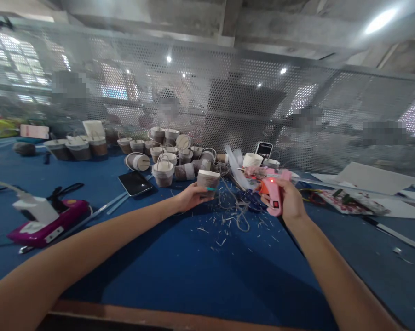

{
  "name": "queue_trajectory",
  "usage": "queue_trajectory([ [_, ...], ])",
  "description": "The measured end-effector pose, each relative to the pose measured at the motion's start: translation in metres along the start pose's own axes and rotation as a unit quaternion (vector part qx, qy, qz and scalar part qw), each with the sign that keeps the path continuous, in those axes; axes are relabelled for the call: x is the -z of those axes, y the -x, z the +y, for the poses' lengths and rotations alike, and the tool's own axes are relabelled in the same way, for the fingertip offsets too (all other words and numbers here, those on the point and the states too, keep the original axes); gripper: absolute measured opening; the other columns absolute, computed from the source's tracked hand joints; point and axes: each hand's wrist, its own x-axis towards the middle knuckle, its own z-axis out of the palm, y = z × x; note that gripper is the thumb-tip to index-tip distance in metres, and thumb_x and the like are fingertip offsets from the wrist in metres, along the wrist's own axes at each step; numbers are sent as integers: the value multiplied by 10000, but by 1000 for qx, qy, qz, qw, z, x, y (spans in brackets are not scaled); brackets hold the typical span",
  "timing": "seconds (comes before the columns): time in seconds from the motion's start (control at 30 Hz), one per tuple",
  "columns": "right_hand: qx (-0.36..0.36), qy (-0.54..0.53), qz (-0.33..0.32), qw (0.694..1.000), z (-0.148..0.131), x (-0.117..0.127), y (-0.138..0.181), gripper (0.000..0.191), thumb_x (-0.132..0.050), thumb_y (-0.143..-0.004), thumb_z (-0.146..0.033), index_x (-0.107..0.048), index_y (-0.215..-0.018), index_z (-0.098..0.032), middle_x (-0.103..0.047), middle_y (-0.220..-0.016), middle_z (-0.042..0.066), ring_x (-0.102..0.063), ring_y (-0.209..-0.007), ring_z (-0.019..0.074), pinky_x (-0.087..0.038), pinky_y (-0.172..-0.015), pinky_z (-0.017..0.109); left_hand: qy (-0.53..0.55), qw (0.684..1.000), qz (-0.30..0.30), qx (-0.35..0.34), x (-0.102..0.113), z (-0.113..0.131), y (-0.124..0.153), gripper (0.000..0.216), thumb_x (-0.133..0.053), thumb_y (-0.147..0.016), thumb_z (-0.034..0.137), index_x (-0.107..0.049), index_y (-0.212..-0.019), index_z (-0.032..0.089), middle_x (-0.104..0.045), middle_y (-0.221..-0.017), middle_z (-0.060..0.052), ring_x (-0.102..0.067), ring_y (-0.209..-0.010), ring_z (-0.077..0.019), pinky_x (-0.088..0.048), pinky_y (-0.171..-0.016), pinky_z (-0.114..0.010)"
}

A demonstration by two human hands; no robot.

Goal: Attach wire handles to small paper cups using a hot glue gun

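Note:
My left hand (193, 196) is closed around a small paper cup (208, 179) with a grey-brown wrap and a pale rim, held upright over the blue table. In my right hand (290, 201) is a pink hot glue gun (273, 195) with a lit red light, its nozzle pointing left toward the cup but apart from it. Below and between the hands lie tangled grey twine (241, 216) and scattered pale scraps. Dark blue-handled scissors (252, 201) rest just behind the glue gun's grip.
Several wrapped cups with handles (164, 174) crowd the back. A black phone (135, 183) lies left of them; a purple power strip (48, 223) with a white plug sits farther left. Stacked white cups (252, 160), clear glue sticks (235, 168) and white paper (373, 178) lie toward the right.

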Motion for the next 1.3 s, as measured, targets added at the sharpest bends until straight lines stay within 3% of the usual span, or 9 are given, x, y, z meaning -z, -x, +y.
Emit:
queue_trajectory([
  [0.13, -40, -54, -147, 987, -2, -13, 13, 310, -414, -713, -399, -588, -621, -160, -558, -483, 52, -365, -318, 97, -272, -312, 238, -61, 998, 0, -23, -3, -5, 0, 438, -765, -571, 143, -601, -977, 148, -671, -977, -88, -637, -924, -218, -425, -979, -440],
  [0.2, -54, -41, -184, 981, 1, -16, 17, 361, -408, -725, -445, -588, -587, -164, -488, -387, 24, -347, -275, 102, -239, -283, 233, -106, 994, 7, -33, -5, -7, 1, 531, -792, -555, 169, -574, -1040, 149, -657, -1041, -104, -627, -957, -238, -437, -957, -456],
  [0.3, -27, -1, -172, 985, 9, -19, 22, 338, -488, -694, -466, -580, -559, -170, -428, -322, -13, -330, -242, 97, -242, -258, 227, -207, 975, 36, -68, -8, -9, 3, 646, -816, -544, 218, -531, -1119, 149, -635, -1101, -120, -602, -1010, -266, -433, -955, -476],
  [0.4, 8, 29, -147, 989, 17, -21, 23, 288, -559, -663, -429, -597, -569, -159, -561, -430, 24, -418, -275, 105, -313, -266, 230, -292, 949, 59, -100, -10, -9, 6, 669, -820, -552, 263, -518, -1136, 141, -621, -1125, -128, -581, -1045, -277, -421, -970, -465],
  [0.47, 9, 42, -138, 990, 20, -23, 24, 271, -578, -664, -414, -608, -584, -156, -621, -507, 44, -445, -282, 104, -338, -267, 231, -322, 938, 63, -115, -11, -8, 8, 666, -821, -549, 283, -523, -1129, 143, -619, -1114, -121, -577, -1041, -279, -424, -960, -456],
  [0.7, -2, 62, -142, 988, 25, -25, 25, 291, -546, -726, -420, -621, -589, -175, -603, -459, 35, -439, -267, 109, -369, -276, 239, -376, 915, 80, -126, -11, -7, 9, 588, -822, -520, 270, -563, -1035, 153, -619, -980, -80, -569, -967, -281, -434, -900, -461],
  [0.9, -1, 76, -133, 988, 25, -26, 26, 293, -509, -735, -397, -620, -583, -172, -609, -475, 41, -446, -277, 111, -368, -279, 240, -342, 926, 78, -143, -7, -10, 6, 534, -831, -484, 223, -586, -954, 164, -614, -902, -56, -565, -930, -269, -427, -897, -448],
  [1.07, -6, 71, -131, 989, 21, -27, 27, 295, -513, -724, -405, -591, -558, -175, -585, -453, 23, -448, -259, 109, -364, -263, 231, -350, 924, 74, -134, -11, -8, 8, 596, -814, -531, 239, -576, -1072, 156, -625, -1022, -83, -564, -1010, -283, -414, -937, -448],
  [1.3, -17, 67, -121, 990, 21, -26, 26, 284, -509, -723, -396, -579, -556, -177, -585, -460, 26, -470, -261, 124, -370, -248, 233, -256, 960, 63, -96, -21, -4, 15, 583, -800, -559, 197, -565, -1091, 151, -648, -1043, -99, -595, -986, -259, -452, -912, -422],
])
